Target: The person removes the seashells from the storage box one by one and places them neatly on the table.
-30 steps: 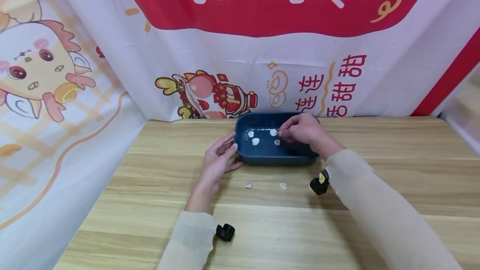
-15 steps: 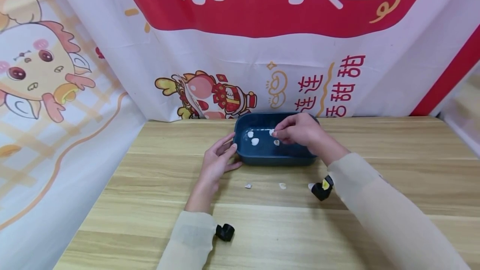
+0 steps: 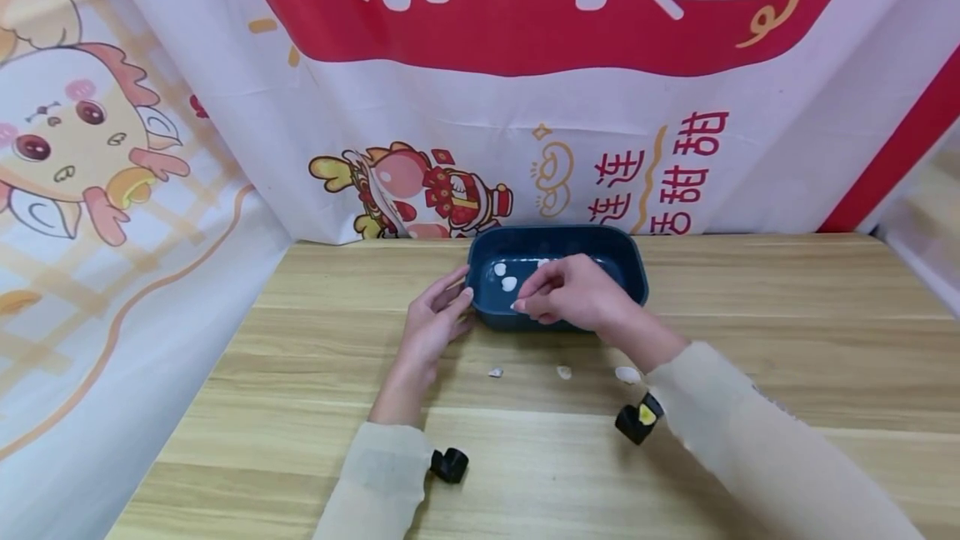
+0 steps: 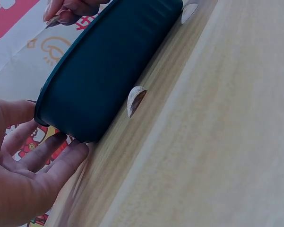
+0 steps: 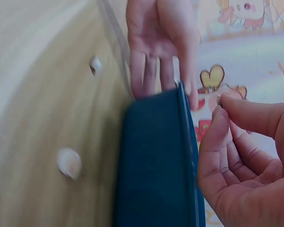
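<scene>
A dark blue rectangular basin point(image 3: 633, 265) stands at the back of the table, with several small pale seashells point(image 3: 508, 283) inside. Over its near rim, my right hand point(image 3: 573, 294) pinches a small ridged seashell point(image 5: 219, 100) between thumb and fingertips. My left hand point(image 3: 435, 319) rests against the basin's left end, fingers spread and fairly straight, thumb at the rim. In front of the basin three seashells lie in a row: a small one point(image 3: 496, 372) at left, a rounder one point(image 3: 564, 372) in the middle and a white one point(image 3: 627, 375) at right. The right hand hides part of the basin floor.
A printed white and red cloth point(image 3: 450, 98) hangs right behind the basin, and another cloth point(image 3: 150, 273) runs along the left side. The wood-grain table point(image 3: 525, 465) stretches toward me. A black wrist mount point(image 3: 637, 419) sits below the right forearm.
My right hand has moved left and toward me, from inside the basin to over its near rim, with a seashell in its fingertips. My left hand stays at the basin's end.
</scene>
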`<state>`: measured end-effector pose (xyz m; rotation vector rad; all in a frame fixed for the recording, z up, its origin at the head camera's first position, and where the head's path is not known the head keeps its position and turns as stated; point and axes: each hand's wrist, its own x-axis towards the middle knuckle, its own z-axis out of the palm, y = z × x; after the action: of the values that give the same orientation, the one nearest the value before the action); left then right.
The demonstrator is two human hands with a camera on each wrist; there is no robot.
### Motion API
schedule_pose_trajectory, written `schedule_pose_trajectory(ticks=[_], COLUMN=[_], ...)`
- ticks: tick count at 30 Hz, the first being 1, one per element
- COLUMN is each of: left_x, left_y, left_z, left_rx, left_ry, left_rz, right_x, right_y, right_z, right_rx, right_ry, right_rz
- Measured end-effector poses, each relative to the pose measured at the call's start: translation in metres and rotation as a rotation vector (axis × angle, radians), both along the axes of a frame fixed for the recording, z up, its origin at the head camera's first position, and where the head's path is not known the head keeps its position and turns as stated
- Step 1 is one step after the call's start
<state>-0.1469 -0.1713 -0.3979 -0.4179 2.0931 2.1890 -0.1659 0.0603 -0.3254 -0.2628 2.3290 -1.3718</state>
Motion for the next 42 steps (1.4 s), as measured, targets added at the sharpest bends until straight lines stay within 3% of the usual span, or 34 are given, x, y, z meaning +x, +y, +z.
schedule_pose_trajectory(ticks=[14, 24, 29, 36, 42], left_x=[0.000, 0.000, 0.000, 0.000, -0.001], left_y=[-0.001, -0.001, 0.000, 0.000, 0.000], left_z=[-0.002, -0.003, -0.003, -0.002, -0.001], left_rx=[-0.010, -0.007, -0.009, 0.010, 0.008], left_ry=[0.004, 0.018, 0.040, 0.046, 0.029], left_rz=[-0.002, 0.015, 0.027, 0.037, 0.034], right_x=[0.036, 0.059, 0.067, 0.077, 0.081], right_y=[-0.011, -0.018, -0.022, -0.024, -0.027], right_z=[-0.020, -0.047, -0.057, -0.068, -0.073], right_rx=[-0.009, -0.069, -0.101, -0.160, -0.108], right_ry=[0.050, 0.042, 0.034, -0.062, -0.006], right_rz=[0.073, 0.156, 0.175, 0.174, 0.176])
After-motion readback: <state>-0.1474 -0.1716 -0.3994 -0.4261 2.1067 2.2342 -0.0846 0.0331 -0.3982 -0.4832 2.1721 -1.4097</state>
